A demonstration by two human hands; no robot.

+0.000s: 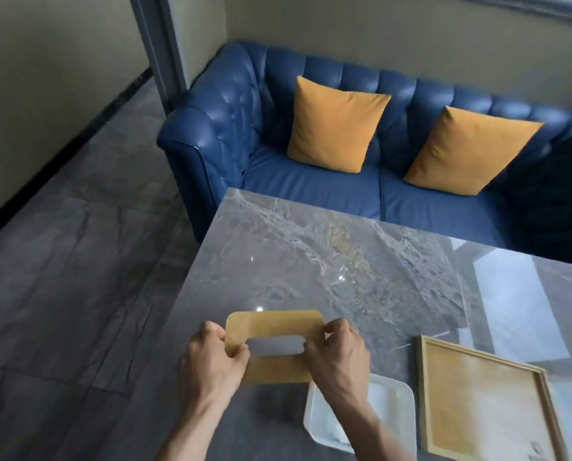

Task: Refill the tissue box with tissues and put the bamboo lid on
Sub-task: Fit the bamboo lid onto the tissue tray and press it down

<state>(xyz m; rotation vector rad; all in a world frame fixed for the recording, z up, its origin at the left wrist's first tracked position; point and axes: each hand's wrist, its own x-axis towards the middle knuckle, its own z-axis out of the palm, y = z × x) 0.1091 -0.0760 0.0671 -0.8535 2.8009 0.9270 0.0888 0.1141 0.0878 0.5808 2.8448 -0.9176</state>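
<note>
The bamboo lid [274, 322], a flat tan rectangle with rounded corners and a long slot in its middle, is held above the grey marble table [311, 254]. My left hand [214, 356] grips its left end and my right hand [339, 349] grips its right end, fingers through the slot. The white tissue box [394, 404], open at the top, stands on the table below and to the right of the lid; my right forearm covers part of it. Its contents are hard to make out.
A shallow bamboo tray [484, 400] lies right of the box near the table's front edge. A blue tufted sofa [231, 128] with two orange cushions [336, 124] stands beyond the table's far edge. Grey tiled floor [78, 261] is to the left.
</note>
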